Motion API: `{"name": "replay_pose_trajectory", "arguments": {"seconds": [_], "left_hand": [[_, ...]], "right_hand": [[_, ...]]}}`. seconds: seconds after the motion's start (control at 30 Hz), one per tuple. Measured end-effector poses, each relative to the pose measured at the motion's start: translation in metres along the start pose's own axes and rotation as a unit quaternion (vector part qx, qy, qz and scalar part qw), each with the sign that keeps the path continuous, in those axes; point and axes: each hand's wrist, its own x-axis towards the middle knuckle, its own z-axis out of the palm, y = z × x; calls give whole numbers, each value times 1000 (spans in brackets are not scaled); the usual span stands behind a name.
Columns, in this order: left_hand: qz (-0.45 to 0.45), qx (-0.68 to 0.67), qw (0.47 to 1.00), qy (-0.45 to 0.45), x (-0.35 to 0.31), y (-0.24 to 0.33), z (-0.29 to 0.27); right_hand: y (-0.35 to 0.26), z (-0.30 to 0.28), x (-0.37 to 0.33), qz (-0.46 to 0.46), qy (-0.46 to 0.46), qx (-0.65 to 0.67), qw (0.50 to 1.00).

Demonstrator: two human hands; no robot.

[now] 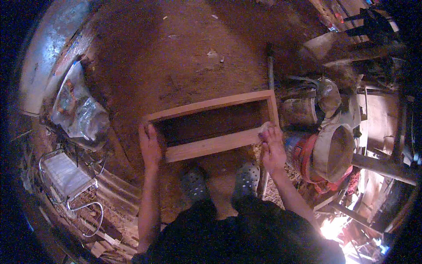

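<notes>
A rectangular wooden frame (213, 146), longer than it is wide, is held tilted in front of me over the brown ground, its right end farther away. Its middle looks dark, and I cannot tell whether it has a bottom. My left hand (151, 147) grips the left end, thumb near the corner and fingers along the outside. At the near right corner my right hand (273, 149) is closed over the edge. Something small and pale shows under its fingertips, too unclear to name. Below the frame are my dotted grey clogs (247, 178).
To the right stand a red bucket (304, 154) and a round pale container (332, 152), with a dirty pail (301, 110) behind. A thin pole (271, 72) lies beyond the frame. At left are a crumpled plastic sack (88, 116), a metal-framed seat (67, 174) and wood scraps (103, 248).
</notes>
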Motion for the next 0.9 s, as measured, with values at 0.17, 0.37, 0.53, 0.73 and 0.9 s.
{"name": "replay_pose_trajectory", "arguments": {"seconds": [0.17,0.37,0.53,0.73,0.9], "left_hand": [[34,28,999,-11,3,-3,-3],[25,-44,999,-10,-3,18,-6],[38,-26,999,-14,-3,25,-11],[48,-21,998,-24,0,22,-11],[45,1,999,-14,-2,21,-10]], "right_hand": [[-7,-2,10,42,11,30,999],[-18,-9,35,89,-1,21,996],[-6,1,85,100,23,70,992],[2,8,113,58,31,48,997],[-4,-1,77,68,43,85,993]]}}
